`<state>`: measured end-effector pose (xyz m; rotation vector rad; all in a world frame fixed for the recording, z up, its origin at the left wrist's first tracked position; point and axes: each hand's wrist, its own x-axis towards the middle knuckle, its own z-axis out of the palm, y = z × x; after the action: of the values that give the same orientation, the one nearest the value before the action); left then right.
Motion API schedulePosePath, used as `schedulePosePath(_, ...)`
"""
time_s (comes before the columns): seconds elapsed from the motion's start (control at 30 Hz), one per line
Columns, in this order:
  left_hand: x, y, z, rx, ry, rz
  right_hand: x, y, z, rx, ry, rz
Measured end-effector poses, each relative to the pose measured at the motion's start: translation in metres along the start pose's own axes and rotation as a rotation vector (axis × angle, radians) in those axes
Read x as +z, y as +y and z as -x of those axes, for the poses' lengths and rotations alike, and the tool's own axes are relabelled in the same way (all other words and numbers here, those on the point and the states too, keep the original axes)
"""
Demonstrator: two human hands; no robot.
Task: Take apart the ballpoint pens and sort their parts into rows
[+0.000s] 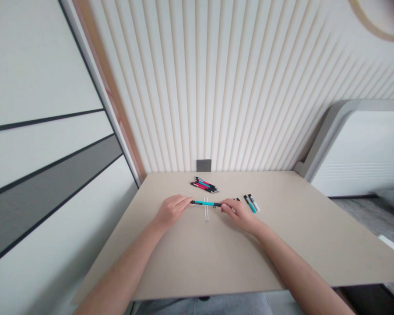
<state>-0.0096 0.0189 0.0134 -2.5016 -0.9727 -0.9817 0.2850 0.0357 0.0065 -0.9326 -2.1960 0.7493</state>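
Note:
A blue and black pen (206,203) is held level just above the table. My left hand (172,211) is closed around its left end, with the fingertips pinching it. At the right, my right hand (239,213) grips the pen's black end between thumb and fingers. Below the pen's middle, two thin white sticks (206,216) lie side by side on the table, partly covered by it. Small dark pieces (237,199) show just behind my right hand, mostly hidden by it.
A pile of red, blue and black pens (204,185) lies toward the back of the beige table (197,258). Right of my right hand are a blue tube with a black cap (250,204) and a white one (254,202). A dark wall socket (204,165) sits behind the table.

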Motion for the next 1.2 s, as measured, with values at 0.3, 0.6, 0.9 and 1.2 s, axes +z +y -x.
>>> schedulePosePath(0.3, 0.004, 0.001, 0.000, -0.029, -0.112, 0.028, 0.000, -0.004, 0.001, 0.007, 0.028, 0.041)
schedulePosePath(0.6, 0.003, 0.000, 0.000, 0.013, -0.078, 0.008, 0.003, -0.001, 0.000, 0.047, 0.020, 0.004)
schedulePosePath(0.9, 0.006, 0.002, 0.000, 0.028, -0.113, 0.090, 0.002, 0.003, -0.003, 0.021, 0.045, 0.106)
schedulePosePath(1.2, 0.006, 0.004, -0.001, -0.003, -0.097, 0.140, 0.003, 0.009, -0.002, -0.050, 0.085, 0.153)
